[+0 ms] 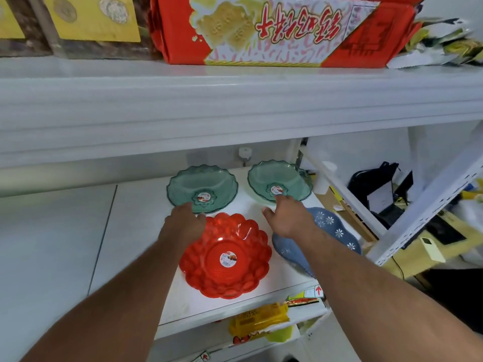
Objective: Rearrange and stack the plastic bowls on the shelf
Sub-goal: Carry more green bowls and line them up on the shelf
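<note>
Upright, the red bowl (226, 257) opens upward beside both hands.

Above my hands, on the upper shelf, the red box (285, 30) carries large red Chinese characters on a white patch, upside down from where I stand, so I cannot read them. Below my wrists, the yellow packet (257, 318) shows what looks like "15" followed by a blurred character. A red arrow sign (318, 290) sits on the shelf edge between my forearms (a second red arrow (205, 356) lies lower down). Each green bowl, the one at my left hand (202, 189) and the one at my right hand (279, 182), and the red bowl (227, 257) bears a round sticker; the print is too small to read.
</note>
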{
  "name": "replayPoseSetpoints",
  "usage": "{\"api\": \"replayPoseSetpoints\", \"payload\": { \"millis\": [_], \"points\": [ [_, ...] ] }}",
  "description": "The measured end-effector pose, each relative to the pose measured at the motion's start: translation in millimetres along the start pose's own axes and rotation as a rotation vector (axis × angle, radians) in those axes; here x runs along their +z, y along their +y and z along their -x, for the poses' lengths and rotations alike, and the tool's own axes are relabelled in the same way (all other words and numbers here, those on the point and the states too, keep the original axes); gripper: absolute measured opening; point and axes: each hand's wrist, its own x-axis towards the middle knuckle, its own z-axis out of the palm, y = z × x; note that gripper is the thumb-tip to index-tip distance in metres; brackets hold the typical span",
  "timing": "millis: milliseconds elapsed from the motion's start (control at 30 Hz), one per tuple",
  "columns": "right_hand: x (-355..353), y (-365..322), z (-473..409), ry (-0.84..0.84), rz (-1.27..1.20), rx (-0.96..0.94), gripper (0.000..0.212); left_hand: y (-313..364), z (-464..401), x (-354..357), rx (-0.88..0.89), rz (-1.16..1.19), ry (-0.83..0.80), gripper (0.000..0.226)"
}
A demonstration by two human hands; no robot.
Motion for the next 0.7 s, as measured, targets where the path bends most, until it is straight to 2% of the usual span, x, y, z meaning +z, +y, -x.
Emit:
{"api": "replayPoseSetpoints", "payload": {
  "millis": [300,367,433,467,533,600,700],
  "points": [
    [-3,50,-45,0.016,-0.098,0.140,0.053,-6,-49,20,-0.226,0.225,0.066,0.062],
    [-6,61,-57,0.018,-0.170,0.194,0.055,2,-51,19,-0.274,0.300,0.092,0.052],
    [-8,71,-66,0.041,-0.240,0.240,0.054,12,-50,16,-0.312,0.397,0.133,0.027],
    [-9,76,-71,0.049,-0.269,0.257,0.051,13,-53,17,-0.324,0.435,0.156,0.022],
    [-11,83,-80,0.021,-0.297,0.302,0.044,10,-64,18,-0.339,0.494,0.168,0.028],
    [-12,88,-91,-0.010,-0.287,0.315,0.039,8,-72,20,-0.368,0.484,0.153,0.037],
    [-15,91,-100,-0.070,-0.176,0.271,0.034,-5,-84,31,-0.389,0.313,0.117,0.036]
  ]
}}
